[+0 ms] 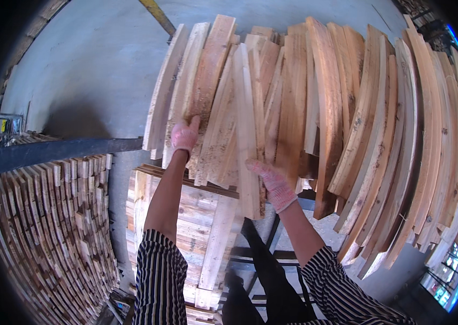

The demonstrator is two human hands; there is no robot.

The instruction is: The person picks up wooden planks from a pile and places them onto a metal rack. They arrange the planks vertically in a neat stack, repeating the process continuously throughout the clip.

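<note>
My left hand (185,136), in a pink-and-white knit glove, is closed at the edge of a rough, sawdust-flecked wooden plank (214,62) on the left side of the pile. Some of its fingers are hidden against the wood. My right hand (272,184), gloved alike, grips a narrow pale plank (248,135) near its close end, with fingertips over its face. That plank lies slightly askew on the others, its near end jutting out toward me. Several more planks (324,108) lie side by side around both hands.
Curved by the lens, more planks (429,119) fill the right side. A big stack of boards (56,227) stands low on the left, below a dark metal beam (61,154). Light boards (188,216) sit under the pile near me. Beyond is grey floor (99,59) with a yellow bar (158,16).
</note>
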